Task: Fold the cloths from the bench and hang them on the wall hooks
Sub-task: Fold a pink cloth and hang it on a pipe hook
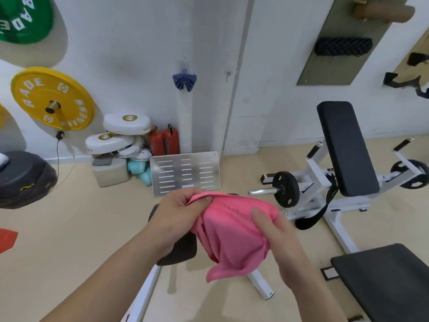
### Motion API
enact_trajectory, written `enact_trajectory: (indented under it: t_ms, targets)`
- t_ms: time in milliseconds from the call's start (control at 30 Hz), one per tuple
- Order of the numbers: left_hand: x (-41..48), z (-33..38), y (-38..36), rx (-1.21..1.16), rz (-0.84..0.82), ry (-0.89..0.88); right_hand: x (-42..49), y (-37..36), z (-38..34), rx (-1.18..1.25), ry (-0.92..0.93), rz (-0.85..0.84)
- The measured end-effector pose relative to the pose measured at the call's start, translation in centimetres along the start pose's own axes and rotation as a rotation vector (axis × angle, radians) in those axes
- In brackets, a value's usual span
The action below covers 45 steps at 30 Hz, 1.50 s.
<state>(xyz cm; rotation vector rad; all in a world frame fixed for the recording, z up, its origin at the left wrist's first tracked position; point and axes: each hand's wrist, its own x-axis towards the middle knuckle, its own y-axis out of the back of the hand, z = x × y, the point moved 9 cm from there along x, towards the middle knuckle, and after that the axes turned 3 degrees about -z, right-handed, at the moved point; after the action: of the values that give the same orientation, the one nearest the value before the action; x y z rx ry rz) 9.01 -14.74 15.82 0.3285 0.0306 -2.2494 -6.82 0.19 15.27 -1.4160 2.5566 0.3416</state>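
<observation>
Toward twelve o'clock the wall [139, 54] lies open up to the bare hook [228, 74]. The blue cloth [184, 81] fills the hook beside it at eleven. Below them a slotted metal plate [185, 173] leans (floor height only). The incline bench [346, 147] and its weight plate [286, 189] crowd two to three o'clock, and the flat bench pad [390, 282] blocks four.

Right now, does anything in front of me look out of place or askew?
Mostly the corner: the white pads are heaped at tilted angles, and a slotted metal panel leans against the wall. The pink cloth gripped by the left hand and right hand is bunched, not folded.
</observation>
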Motion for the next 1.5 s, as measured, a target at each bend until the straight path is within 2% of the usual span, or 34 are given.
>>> enact_trajectory:
  t_ms: [67,200,300,400,567,767,833,933,1133,1267,1367,1500]
  targets:
    - [0.6,0.9,-1.2,0.001,0.019,-0.022,0.4,1.5,-0.3,-0.133,0.001,-0.047]
    - [2.9,2.6,-1.5,0.067,0.109,-0.076,2.1,7.2,-1.6,-0.303,0.053,0.025]
    - [5.2,3.1,-0.8,0.027,0.182,-0.048,3.5,10.2,-3.5,-0.332,0.086,0.071]
    - [8.0,3.8,0.5,0.044,0.226,-0.049,6.1,10.9,-5.4,-0.259,0.132,0.117]
    - [12.1,6.4,4.8,-0.009,0.244,-0.059,11.7,8.6,-10.9,-0.199,0.235,0.123]
    - [15.7,13.6,12.8,-0.011,0.349,-0.192,19.7,4.2,-18.7,-0.035,0.346,0.152]
    - [15.7,15.4,15.0,0.007,0.354,-0.232,20.9,2.9,-20.8,0.011,0.370,0.128]
    - [14.9,16.6,16.7,0.050,0.345,-0.282,20.5,1.5,-22.4,-0.041,0.434,0.088]
    - [10.8,10.2,16.1,0.048,0.316,-0.162,19.1,-0.4,-16.2,-0.095,0.354,-0.056]
    - [6.9,3.3,15.5,0.030,0.304,-0.047,18.0,-1.3,-7.7,-0.066,0.205,-0.129]
    - [3.8,-1.8,15.4,-0.095,0.360,0.015,16.3,-2.3,-0.7,-0.022,0.064,-0.195]
    - [-0.3,-8.8,14.2,0.030,0.271,0.108,13.9,-3.2,6.1,-0.079,-0.056,-0.268]
